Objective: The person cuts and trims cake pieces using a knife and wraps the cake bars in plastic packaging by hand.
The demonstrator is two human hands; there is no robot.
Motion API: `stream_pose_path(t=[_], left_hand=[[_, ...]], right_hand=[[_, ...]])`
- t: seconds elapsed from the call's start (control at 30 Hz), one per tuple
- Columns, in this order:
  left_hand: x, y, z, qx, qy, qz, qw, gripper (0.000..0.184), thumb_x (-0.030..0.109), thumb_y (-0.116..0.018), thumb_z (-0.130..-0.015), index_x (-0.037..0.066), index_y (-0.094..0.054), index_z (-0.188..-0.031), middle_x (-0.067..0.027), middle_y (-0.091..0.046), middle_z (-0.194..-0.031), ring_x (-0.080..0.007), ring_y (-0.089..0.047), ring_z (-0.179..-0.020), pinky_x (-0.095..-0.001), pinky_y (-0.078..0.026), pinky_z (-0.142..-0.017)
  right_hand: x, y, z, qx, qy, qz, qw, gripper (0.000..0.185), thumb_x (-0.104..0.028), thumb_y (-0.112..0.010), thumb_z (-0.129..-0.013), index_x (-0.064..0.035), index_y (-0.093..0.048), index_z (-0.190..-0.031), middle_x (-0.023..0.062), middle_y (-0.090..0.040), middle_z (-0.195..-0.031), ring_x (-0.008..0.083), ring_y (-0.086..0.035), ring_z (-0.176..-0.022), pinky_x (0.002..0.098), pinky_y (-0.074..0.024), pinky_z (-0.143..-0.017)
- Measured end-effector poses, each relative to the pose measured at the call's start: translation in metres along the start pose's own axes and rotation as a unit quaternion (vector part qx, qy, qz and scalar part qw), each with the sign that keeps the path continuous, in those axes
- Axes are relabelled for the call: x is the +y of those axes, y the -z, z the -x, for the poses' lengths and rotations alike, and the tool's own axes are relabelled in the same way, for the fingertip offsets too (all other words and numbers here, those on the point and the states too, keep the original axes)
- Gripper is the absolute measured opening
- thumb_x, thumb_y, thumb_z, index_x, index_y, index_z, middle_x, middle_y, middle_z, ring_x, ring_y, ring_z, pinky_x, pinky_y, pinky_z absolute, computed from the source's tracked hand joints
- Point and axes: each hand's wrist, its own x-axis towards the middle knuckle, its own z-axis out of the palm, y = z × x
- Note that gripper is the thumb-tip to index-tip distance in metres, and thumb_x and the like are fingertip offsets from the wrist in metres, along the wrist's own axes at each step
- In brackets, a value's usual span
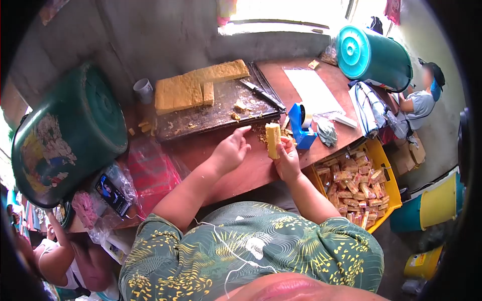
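Note:
In my right hand [288,161] is a bar-shaped slice of yellow cake [272,139], held upright between thumb and fingers above the table's front. My left hand [232,149] hovers beside it with nothing in it, fingers loosely bent and apart. Behind both hands lies a dark baking tray [221,118] bearing a large slab of yellow cake [181,93], part of it cut away. One cut slice [208,94] stands against the slab. A knife [262,94] rests along the tray's right side, among crumbs. Close to my right hand stands a blue tape dispenser [303,131].
A yellow crate [392,193] of wrapped bars sits below the table's right edge. Green [70,135] and teal [374,57] tubs flank the table. A white mug [143,90], red plastic [150,168] and white sheets [314,90] lie around. Other people [422,105] are at both sides.

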Motion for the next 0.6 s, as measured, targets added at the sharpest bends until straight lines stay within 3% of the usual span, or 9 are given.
stream_pose_path(t=[0.03, 0.07, 0.13, 0.2, 0.3, 0.4, 0.43, 0.53, 0.6], left_hand=[[0.014, -0.007, 0.003, -0.019, 0.039, 0.152, 0.987, 0.072, 0.013, -0.067, -0.098, 0.009, -0.03, -0.16, -0.0145, -0.059, -0.132, -0.0261, -0.063, -0.116, -0.0387, -0.05, -0.106], [0.024, 0.002, 0.008, -0.057, -0.054, -0.178, 0.981, 0.087, 0.021, -0.073, -0.094, 0.015, -0.022, -0.164, -0.0174, -0.038, -0.159, -0.0368, -0.04, -0.147, -0.0497, -0.035, -0.12], [0.05, 0.017, 0.022, -0.113, -0.046, -0.27, 0.955, 0.086, 0.03, -0.077, -0.091, 0.014, -0.03, -0.162, -0.0162, -0.04, -0.16, -0.0378, -0.026, -0.154, -0.0534, -0.021, -0.125], [0.043, 0.047, 0.031, -0.153, -0.061, -0.266, 0.95, 0.075, 0.033, -0.078, -0.089, 0.013, -0.045, -0.154, -0.0146, -0.047, -0.156, -0.0352, -0.035, -0.15, -0.0517, -0.028, -0.123], [0.016, 0.102, 0.067, 0.054, -0.044, -0.129, 0.989, 0.058, 0.031, -0.082, -0.084, 0.005, -0.064, -0.132, -0.0169, -0.062, -0.136, -0.0353, -0.054, -0.13, -0.0447, -0.042, -0.113], [-0.048, 0.152, 0.138, 0.2, 0.079, -0.405, 0.889, 0.061, 0.039, -0.085, -0.08, 0.004, -0.067, -0.127, -0.0198, -0.059, -0.137, -0.0384, -0.052, -0.133, -0.0473, -0.04, -0.114], [-0.047, 0.159, 0.154, 0.177, 0.193, -0.42, 0.869, 0.053, 0.039, -0.086, -0.08, 0.004, -0.069, -0.116, -0.0211, -0.055, -0.142, -0.0403, -0.048, -0.136, -0.0473, -0.039, -0.115], [-0.053, 0.156, 0.182, 0.167, 0.297, -0.249, 0.907, 0.046, 0.038, -0.087, -0.079, 0.004, -0.065, -0.101, -0.0215, -0.05, -0.147, -0.042, -0.046, -0.138, -0.0474, -0.038, -0.115], [-0.079, 0.149, 0.192, 0.203, 0.256, -0.269, 0.906, 0.043, 0.035, -0.087, -0.079, 0.005, -0.059, -0.093, -0.0229, -0.048, -0.146, -0.041, -0.049, -0.135, -0.0463, -0.04, -0.113]], right_hand=[[0.003, -0.003, 0.001, 0.003, 0.025, 0.025, 0.999, 0.029, -0.02, -0.066, -0.103, -0.0081, -0.054, -0.127, 0.0042, -0.066, -0.114, 0.012, -0.064, -0.1, 0.0289, -0.0517, -0.09], [0.005, -0.004, 0.001, 0.007, 0.051, 0.049, 0.997, 0.029, -0.018, -0.066, -0.103, -0.0073, -0.054, -0.126, 0.004, -0.066, -0.113, 0.0113, -0.063, -0.1, 0.0277, -0.0506, -0.091], [0.009, 0.0, -0.001, -0.017, 0.049, 0.091, 0.994, 0.028, -0.017, -0.066, -0.102, -0.0066, -0.054, -0.125, 0.0034, -0.066, -0.112, 0.0106, -0.062, -0.101, 0.0267, -0.0492, -0.091], [0.009, 0.002, -0.003, -0.043, 0.048, 0.101, 0.993, 0.029, -0.016, -0.067, -0.102, -0.0064, -0.054, -0.126, 0.0036, -0.066, -0.112, 0.0107, -0.061, -0.101, 0.0269, -0.0491, -0.091], [0.008, 0.0, -0.004, -0.037, 0.047, 0.077, 0.995, 0.033, -0.015, -0.068, -0.101, -0.0067, -0.051, -0.129, 0.0032, -0.065, -0.111, 0.0107, -0.06, -0.102, 0.0268, -0.0484, -0.092], [0.008, -0.003, -0.003, -0.047, 0.04, 0.079, 0.995, 0.035, -0.014, -0.068, -0.101, -0.0071, -0.051, -0.131, 0.0029, -0.064, -0.11, 0.011, -0.06, -0.102, 0.0269, -0.0483, -0.092], [0.007, -0.004, -0.004, -0.051, 0.037, 0.082, 0.995, 0.035, -0.013, -0.068, -0.101, -0.0072, -0.051, -0.131, 0.0029, -0.064, -0.11, 0.0111, -0.06, -0.102, 0.027, -0.0483, -0.092], [0.006, -0.006, -0.004, -0.062, 0.026, 0.118, 0.991, 0.034, -0.015, -0.065, -0.102, -0.006, -0.049, -0.13, 0.0056, -0.066, -0.114, 0.0124, -0.061, -0.104, 0.0287, -0.0483, -0.093], [0.006, -0.007, -0.004, -0.06, 0.024, 0.116, 0.991, 0.033, -0.013, -0.066, -0.102, -0.0064, -0.051, -0.13, 0.0045, -0.065, -0.113, 0.0116, -0.06, -0.102, 0.0275, -0.0486, -0.092]])
